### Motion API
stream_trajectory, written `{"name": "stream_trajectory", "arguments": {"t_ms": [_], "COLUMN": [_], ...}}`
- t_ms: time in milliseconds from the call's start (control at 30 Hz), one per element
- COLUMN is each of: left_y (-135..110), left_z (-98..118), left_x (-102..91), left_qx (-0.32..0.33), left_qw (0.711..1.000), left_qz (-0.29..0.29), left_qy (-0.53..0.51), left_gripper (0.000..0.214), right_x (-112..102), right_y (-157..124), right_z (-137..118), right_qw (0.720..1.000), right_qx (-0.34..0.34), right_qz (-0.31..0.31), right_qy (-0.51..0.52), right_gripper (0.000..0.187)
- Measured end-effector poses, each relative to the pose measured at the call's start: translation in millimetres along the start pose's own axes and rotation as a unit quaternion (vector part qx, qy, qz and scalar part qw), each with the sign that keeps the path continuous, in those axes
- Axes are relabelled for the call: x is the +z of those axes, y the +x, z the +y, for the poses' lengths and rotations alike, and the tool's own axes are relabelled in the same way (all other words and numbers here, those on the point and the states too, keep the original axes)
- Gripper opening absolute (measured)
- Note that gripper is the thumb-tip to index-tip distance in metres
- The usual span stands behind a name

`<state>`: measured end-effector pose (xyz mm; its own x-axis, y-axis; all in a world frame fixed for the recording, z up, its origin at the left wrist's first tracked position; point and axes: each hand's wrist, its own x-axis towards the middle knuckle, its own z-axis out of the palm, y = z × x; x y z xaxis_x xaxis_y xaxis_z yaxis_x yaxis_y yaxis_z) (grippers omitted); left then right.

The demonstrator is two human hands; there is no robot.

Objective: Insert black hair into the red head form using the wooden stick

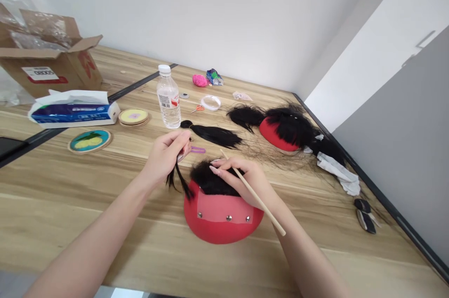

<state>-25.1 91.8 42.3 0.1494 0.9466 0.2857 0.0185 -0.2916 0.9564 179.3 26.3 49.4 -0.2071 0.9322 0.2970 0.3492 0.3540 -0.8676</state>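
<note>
A: What is the left hand (168, 153) doing?

B: Its fingers (182, 139) are pinched closed on a strand (179, 180) of black hair. The strand hangs from the fingertips down to the left edge of the dome (219, 225).

A: The dome?

B: A red half-round form lying on the surface (105, 223), right in front of the person. A pink patch (222, 209) with three metal studs sits on its near side, and a tuft (210, 181) of black hair covers its top.

A: And the right hand (245, 181)?

B: It rests on the tuft. Its fingers (219, 170) are closed round a stick (259, 199), a thin wooden one that slants from above the knuckles down past the wrist.

A: What lies behind the hands?

B: A purple clip (197, 149) just beyond the left hand, then a tied bundle (213, 135) of black hair. A bottle (169, 100) stands upright next to the bundle's knot. Further right is a second dome (275, 138), mostly under hair, with a white cloth (338, 172) beside it.

A: And to the left?

B: Two round hoops (90, 140), a tissue pack (73, 112) and an open box (45, 61). Near the wall there is pink yarn (199, 80), a clear roll (211, 102) and small scissors (198, 109).
</note>
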Motion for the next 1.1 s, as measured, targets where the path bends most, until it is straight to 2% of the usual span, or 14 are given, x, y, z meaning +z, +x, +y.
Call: {"name": "stream_trajectory", "arguments": {"t_ms": [100, 200, 300, 433, 500, 600, 667, 767, 800, 867, 900, 1100], "left_y": [8.7, 14.1, 16.6, 17.2, 17.5, 19.0, 20.3, 21.2, 21.3, 21.3, 21.2, 21.3], "left_z": [-17.4, -31.0, -39.2, -44.9, -47.7, -53.2, -56.5, -58.6, -58.5, -57.9, -57.6, -60.0], "left_x": [-1.2, -2.4, -5.7, -9.6, -10.4, -11.4, -12.5, -14.8, -15.6, -16.9, -17.3, -17.3], "left_qx": [-0.007, -0.002, 0.018, 0.043, 0.046, 0.045, 0.044, 0.044, 0.044, 0.045, 0.046, 0.044], "left_qw": [0.999, 0.994, 0.982, 0.962, 0.955, 0.949, 0.947, 0.947, 0.948, 0.95, 0.951, 0.963], "left_qz": [0.018, 0.05, 0.071, 0.077, 0.078, 0.081, 0.084, 0.094, 0.097, 0.101, 0.103, 0.103], "left_qy": [0.042, 0.1, 0.174, 0.26, 0.284, 0.303, 0.306, 0.304, 0.302, 0.293, 0.288, 0.244], "left_gripper": [0.041, 0.039, 0.038, 0.037, 0.037, 0.038, 0.04, 0.041, 0.04, 0.04, 0.04, 0.041], "right_x": [-6.8, -16.0, -26.1, -44.4, -54.9, -64.3, -61.6, -44.3, -36.6, -22.0, -16.1, -0.4], "right_y": [4.4, 9.7, 14.4, 15.1, 12.0, 4.2, -1.7, -8.0, -9.1, -9.4, -8.9, -5.3], "right_z": [2.9, 10.4, 26.0, 44.8, 42.6, 19.9, -1.5, -24.5, -27.4, -26.6, -24.1, -10.0], "right_qw": [0.998, 0.99, 0.975, 0.956, 0.947, 0.943, 0.956, 0.98, 0.983, 0.983, 0.982, 0.992], "right_qx": [0.063, 0.118, 0.134, 0.142, 0.145, 0.134, 0.103, 0.055, 0.034, -0.01, -0.023, -0.009], "right_qz": [0.011, 0.013, 0.012, 0.014, 0.012, 0.001, -0.022, -0.076, -0.083, -0.108, -0.118, -0.058], "right_qy": [-0.002, -0.072, -0.179, -0.254, -0.286, -0.304, -0.275, -0.178, -0.16, -0.149, -0.148, -0.114], "right_gripper": [0.014, 0.021, 0.025, 0.022, 0.02, 0.022, 0.028, 0.029, 0.039, 0.054, 0.054, 0.039]}}
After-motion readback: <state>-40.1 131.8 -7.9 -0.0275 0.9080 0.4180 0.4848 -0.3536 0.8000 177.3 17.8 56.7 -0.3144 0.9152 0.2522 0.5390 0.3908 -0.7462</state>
